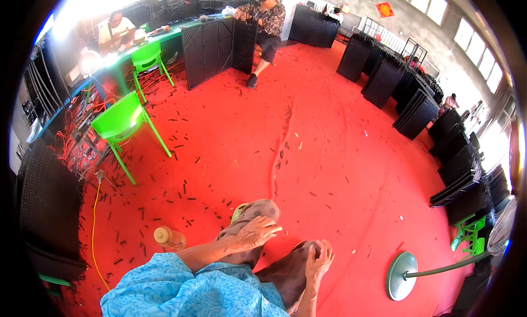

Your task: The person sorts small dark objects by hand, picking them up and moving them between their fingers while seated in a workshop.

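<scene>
My left hand (256, 232) rests by my left knee with its fingers stretched out and nothing in them. On my right knee lies my right hand (319, 262), its fingers apart and slightly bent over the dark trouser leg (285, 270). Neither hand holds anything. To the left of my legs, a tan bottle (170, 238) with a round cap stands on the red floor (324, 168). A light blue patterned garment (181, 287) covers my lap.
Two green chairs (122, 122) stand at a cluttered workbench (118, 57) on the left. A seated person (269, 15) is beside upright black panels (211, 50). More panels (379, 78) line the right. A standing fan's round base (402, 276) is near right; a yellow cord (94, 229) crosses the floor.
</scene>
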